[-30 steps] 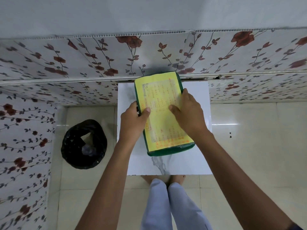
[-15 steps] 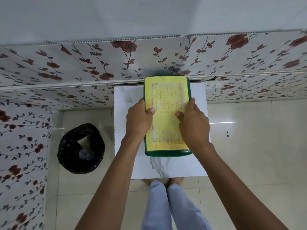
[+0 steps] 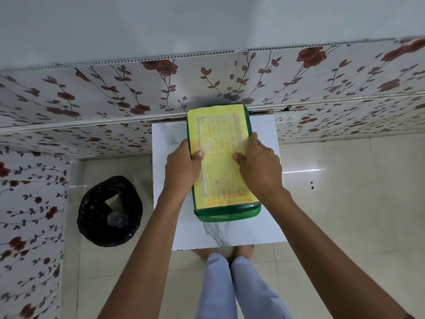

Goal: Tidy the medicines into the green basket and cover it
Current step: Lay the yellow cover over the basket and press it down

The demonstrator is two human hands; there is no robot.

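So the green basket [image 3: 227, 214] is sitting on the white marble-look table [image 3: 262, 176], toward the table's far edge, close to the floral wall panel [image 3: 115, 97]. A yellow printed sheet [image 3: 220, 143] is lying flat across the top of the basket as its cover, and only a thin strip of green rim shows around it, plus the basket's near end wall. No medicines visible anywhere on the table, so I'd guess they're all inside, though the sheet hides the contents and I can't confirm that.

The left hand [image 3: 184, 166] is gripping the basket's left rim, thumb pressed on top of the sheet. The right hand [image 3: 259, 166] is doing the mirror thing on the basket's right rim, thumb on the sheet too. Both look like they're clamping sheet and basket together rather than resting loosely.

Looks to me like the covering step, pretty much the tail end of the job. The next move probably just needs the sheet kept square to the basket and flat while the hands let go, since loose paper could slide off.

There's also a bin with a black bag [image 3: 109, 210] on the floor left of the table, not involved.
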